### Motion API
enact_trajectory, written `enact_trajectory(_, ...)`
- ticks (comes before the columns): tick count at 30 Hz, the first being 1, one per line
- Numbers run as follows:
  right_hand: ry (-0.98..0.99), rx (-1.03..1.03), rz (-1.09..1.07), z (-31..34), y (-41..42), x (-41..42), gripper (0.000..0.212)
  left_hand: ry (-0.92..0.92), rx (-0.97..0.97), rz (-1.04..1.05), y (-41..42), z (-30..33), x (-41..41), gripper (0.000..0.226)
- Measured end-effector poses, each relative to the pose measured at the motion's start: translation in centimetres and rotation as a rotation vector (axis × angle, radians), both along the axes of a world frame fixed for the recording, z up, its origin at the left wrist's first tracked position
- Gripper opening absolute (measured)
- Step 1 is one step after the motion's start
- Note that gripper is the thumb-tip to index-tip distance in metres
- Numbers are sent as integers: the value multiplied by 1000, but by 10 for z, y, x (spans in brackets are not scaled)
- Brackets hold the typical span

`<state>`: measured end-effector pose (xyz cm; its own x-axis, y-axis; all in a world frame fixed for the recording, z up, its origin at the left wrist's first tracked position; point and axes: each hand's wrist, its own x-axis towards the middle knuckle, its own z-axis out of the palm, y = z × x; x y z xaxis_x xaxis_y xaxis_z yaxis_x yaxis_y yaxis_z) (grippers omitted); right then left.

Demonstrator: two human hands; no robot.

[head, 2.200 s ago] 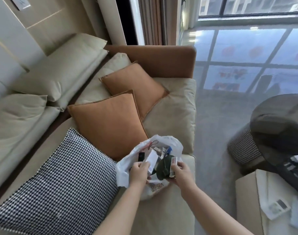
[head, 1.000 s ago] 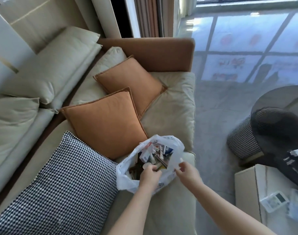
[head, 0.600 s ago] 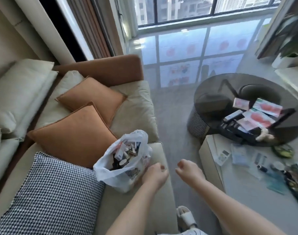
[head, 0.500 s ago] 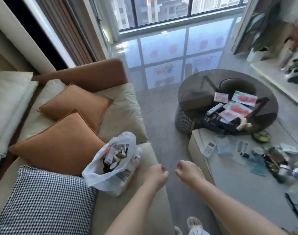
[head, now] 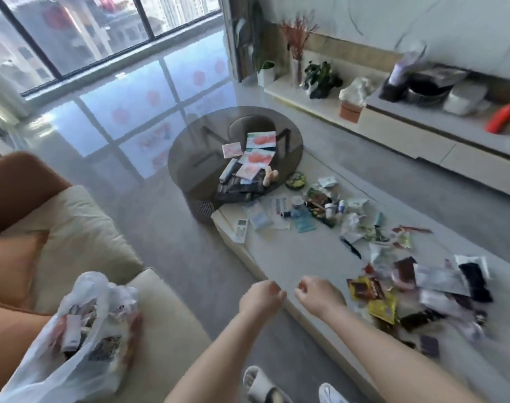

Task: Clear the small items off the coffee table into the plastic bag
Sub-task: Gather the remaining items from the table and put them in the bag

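The plastic bag (head: 82,330) sits open on the pale sofa seat (head: 166,321) at the lower left of the frame, with small packets showing inside it. The left hand (head: 261,298) and right hand (head: 316,295) hang side by side near the bottom centre, apart from the bag, each with fingers loosely curled and grasping nothing. To the right, the coffee table (head: 280,257) carries scattered wrappers (head: 370,292) and small bottles (head: 330,209), with a round glass table (head: 189,158) beyond it.
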<state>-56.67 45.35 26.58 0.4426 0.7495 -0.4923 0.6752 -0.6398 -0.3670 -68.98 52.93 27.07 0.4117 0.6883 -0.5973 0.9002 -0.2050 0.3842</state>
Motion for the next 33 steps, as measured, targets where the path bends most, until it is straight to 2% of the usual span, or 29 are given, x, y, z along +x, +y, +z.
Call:
enact_trajectory(15, 76, -81, -390, -63, -253, 158, 21, 79, -84, -251, -199, -47, 176, 31)
enact_trajectory(20, 132, -133, -539, -98, -306, 189, 22, 116, -124, -290, -227, -76, 212, 32)
enact_trajectory(27, 187, -211, -727, -163, -364, 212, 10, 227, -220, -355, -257, -144, 249, 29)
enact_trajectory(33, 255, -224, -774, -226, -380, 215, 18, 265, -271, -387, -282, -210, 264, 31)
